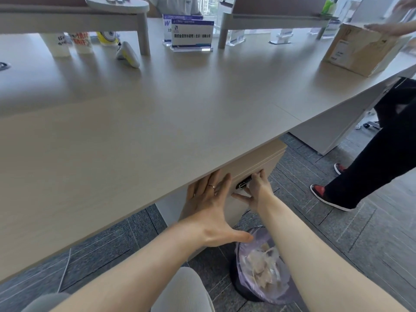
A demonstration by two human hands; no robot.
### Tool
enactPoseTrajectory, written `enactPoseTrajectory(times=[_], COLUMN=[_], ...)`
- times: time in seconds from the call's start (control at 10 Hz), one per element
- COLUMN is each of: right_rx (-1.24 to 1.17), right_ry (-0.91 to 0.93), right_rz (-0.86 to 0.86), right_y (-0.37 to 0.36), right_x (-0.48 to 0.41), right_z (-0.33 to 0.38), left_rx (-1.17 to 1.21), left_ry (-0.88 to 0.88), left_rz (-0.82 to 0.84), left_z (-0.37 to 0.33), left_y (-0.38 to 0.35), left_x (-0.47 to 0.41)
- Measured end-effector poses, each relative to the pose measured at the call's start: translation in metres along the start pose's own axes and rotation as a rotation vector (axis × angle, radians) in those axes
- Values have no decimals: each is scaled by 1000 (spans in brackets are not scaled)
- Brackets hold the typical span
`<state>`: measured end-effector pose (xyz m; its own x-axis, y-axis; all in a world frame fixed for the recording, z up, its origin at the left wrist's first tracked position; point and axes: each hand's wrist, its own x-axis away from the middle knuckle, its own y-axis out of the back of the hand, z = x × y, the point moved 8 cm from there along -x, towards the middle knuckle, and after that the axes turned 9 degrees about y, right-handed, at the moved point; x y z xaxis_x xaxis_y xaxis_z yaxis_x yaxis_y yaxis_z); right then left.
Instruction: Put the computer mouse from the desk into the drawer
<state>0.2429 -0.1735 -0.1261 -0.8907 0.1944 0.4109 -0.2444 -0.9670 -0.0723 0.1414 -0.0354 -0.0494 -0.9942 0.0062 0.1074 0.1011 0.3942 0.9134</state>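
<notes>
A white and yellow computer mouse [128,55] lies far back on the left of the pale desk [157,109], well away from both hands. Under the desk's front edge is a beige drawer unit [256,162] whose top drawer looks closed. My left hand [209,206] rests flat on the drawer front with fingers spread and holds nothing. My right hand [257,188] is to its right, fingers curled on the black drawer handle [242,183]. The desk edge hides the tips of my left fingers.
A bin with a purple bag [261,266] stands on the floor just below my right forearm. Another person's dark legs [382,154] are to the right, with a hand on a cardboard box [360,50]. Acrylic signs [191,34] and cups [60,45] line the back.
</notes>
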Motion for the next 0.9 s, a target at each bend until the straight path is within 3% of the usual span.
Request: enactPoseTrajectory(times=[0.7, 0.9], right_rx=[6, 164], right_ry=[-29, 122], right_rz=[28, -20], right_y=[4, 53], right_x=[8, 48], right_z=[7, 66], left_rx=[-62, -62], left_ry=[5, 25], left_rz=[0, 72], left_z=[2, 3], left_y=[-2, 8], left_x=[-3, 3])
